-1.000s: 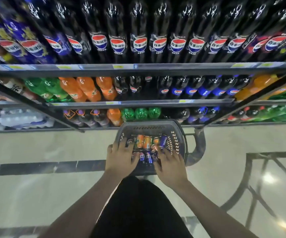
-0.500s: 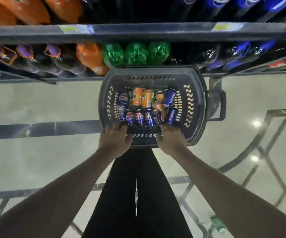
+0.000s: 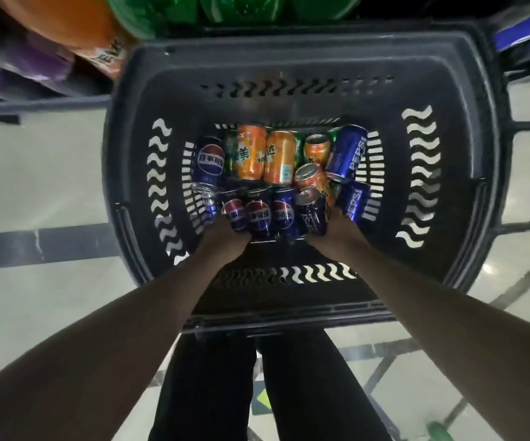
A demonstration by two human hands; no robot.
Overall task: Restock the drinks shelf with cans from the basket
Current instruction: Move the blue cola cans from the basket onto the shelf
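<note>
Both hands are sunk in the basket (image 3: 454, 160) at 6 o'clock for picking. Left hand (image 3: 225, 238) and right hand (image 3: 337, 232) meet blue cans (image 3: 259, 214); finger closure cannot be told.

The basket (image 3: 302, 74) sits on the floor (image 3: 50, 167), right in front of the shelf (image 3: 34, 105). Bottles (image 3: 66, 23) lie on the shelf behind the basket. Many cans (image 3: 251, 151) lie in the bottom of the basket, touching each other. Both hands reach down inside. The left hand (image 3: 225, 238) is on the near cans at the left. The right hand (image 3: 337, 229) is on the near cans at the right. The person's legs (image 3: 270, 386) stand just before the basket.
</note>
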